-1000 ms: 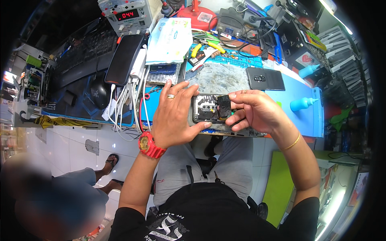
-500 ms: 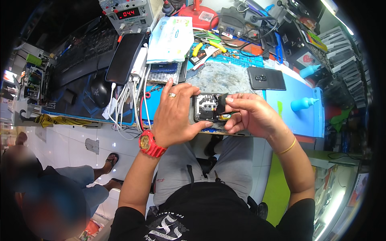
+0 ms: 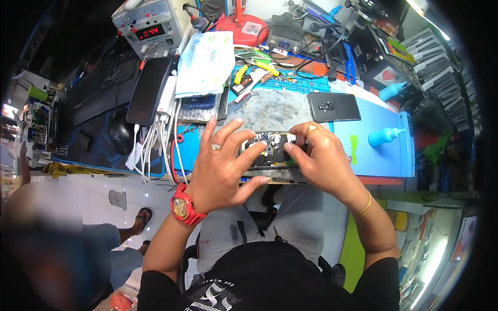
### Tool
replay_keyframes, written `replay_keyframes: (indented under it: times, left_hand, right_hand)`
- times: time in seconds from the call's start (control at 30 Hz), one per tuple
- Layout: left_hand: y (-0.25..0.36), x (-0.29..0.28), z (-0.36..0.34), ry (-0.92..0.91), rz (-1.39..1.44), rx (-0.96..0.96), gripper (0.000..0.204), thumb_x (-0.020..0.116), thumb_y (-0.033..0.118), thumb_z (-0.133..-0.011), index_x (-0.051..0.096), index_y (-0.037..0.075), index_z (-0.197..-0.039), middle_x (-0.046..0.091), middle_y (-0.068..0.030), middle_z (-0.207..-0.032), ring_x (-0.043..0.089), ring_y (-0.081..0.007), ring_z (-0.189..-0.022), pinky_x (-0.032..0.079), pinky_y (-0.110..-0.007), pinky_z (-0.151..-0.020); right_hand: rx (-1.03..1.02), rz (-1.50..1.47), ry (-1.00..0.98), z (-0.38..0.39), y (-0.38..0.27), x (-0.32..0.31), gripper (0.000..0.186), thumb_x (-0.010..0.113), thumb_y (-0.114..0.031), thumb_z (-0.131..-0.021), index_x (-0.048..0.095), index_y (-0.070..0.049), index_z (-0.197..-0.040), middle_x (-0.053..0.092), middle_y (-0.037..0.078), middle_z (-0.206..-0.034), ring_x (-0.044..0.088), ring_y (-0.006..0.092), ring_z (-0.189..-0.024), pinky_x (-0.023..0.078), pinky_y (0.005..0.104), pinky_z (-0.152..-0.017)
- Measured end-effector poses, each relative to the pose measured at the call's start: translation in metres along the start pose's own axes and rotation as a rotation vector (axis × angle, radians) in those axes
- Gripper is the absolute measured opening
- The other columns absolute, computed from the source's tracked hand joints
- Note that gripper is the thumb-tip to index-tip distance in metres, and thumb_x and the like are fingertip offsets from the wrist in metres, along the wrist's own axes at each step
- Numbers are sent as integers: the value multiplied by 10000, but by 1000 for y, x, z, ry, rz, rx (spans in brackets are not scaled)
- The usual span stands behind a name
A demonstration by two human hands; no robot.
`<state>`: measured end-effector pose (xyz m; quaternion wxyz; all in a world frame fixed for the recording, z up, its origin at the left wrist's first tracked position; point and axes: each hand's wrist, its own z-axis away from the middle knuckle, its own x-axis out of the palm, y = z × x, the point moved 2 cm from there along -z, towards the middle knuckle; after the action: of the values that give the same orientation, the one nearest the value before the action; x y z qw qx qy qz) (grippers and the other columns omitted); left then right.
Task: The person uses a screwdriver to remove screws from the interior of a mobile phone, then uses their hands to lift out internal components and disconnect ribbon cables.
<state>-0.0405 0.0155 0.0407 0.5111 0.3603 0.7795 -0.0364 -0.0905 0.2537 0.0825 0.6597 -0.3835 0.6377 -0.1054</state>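
An opened phone (image 3: 276,154) lies crosswise on the worn grey mat (image 3: 259,109), its dark and silver internals showing. My left hand (image 3: 223,171), with a ring and a red watch, has its fingers spread; a fingertip rests on the phone's middle, while the thumb stands apart below it. My right hand (image 3: 321,158) has thumb and forefinger curled round the phone's right end, on or beside a dark inner piece. Beyond it lies a black back cover or phone (image 3: 333,107), with a blue squeeze bottle (image 3: 384,136) to the right.
A power supply (image 3: 148,28), upright phone (image 3: 148,90), white cables (image 3: 161,135), white packet (image 3: 205,62) and yellow-handled tool (image 3: 267,67) crowd the bench. A keyboard and mouse (image 3: 120,132) are at left. Another person (image 3: 104,249) is at lower left, near the bench.
My left hand has shifted its fingers onto the phone's middle, its thumb leaving the near edge. The dark piece raised by my right fingers now appears flatter. The view has shifted slightly.
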Motion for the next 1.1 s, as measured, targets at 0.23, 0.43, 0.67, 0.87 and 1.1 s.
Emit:
replay_keyframes:
  times: [0.23,0.43,0.67,0.87,1.1]
  left_hand:
    - [-22,-3,5,-38,-18,-86,1007,896,626,-803,540,17,-1521,604,-182,-1520,488,-432,-1501,225,-679,-1300]
    - [-15,0,5,-129,0,-69,764,846,674,-841,709,189,-1416,619,-139,-1500,495,-399,-1488,234,-679,-1293]
    - [-22,10,9,-65,63,-126,1008,862,720,-820,503,113,-1540,624,-154,-1482,513,-410,-1483,221,-697,-1292]
    - [-23,12,9,-25,84,-161,1033,850,683,-863,407,84,-1578,649,-155,-1471,519,-400,-1494,215,-688,-1302]
    - [-23,10,7,-28,105,-173,1001,851,642,-883,404,87,-1586,643,-152,-1485,516,-394,-1500,221,-683,-1303]
  right_hand:
    - [75,-89,-151,-1,10,-9,279,801,-132,-958,750,42,-1170,717,180,-920,735,365,-811,571,462,-748]
    - [-184,98,-78,-15,16,-9,195,765,-43,-908,770,-38,-1103,660,127,-893,712,375,-795,565,492,-708]
    - [-175,93,-253,-22,15,-16,187,800,-81,-898,772,-51,-1081,652,112,-878,707,333,-760,560,455,-654]
    - [-155,129,-190,-17,15,-22,249,836,-64,-859,763,-48,-1096,639,103,-864,675,321,-709,544,431,-619]
    - [-107,113,-135,-4,24,-24,287,862,-48,-834,755,-23,-1099,640,122,-868,650,332,-731,521,441,-645]
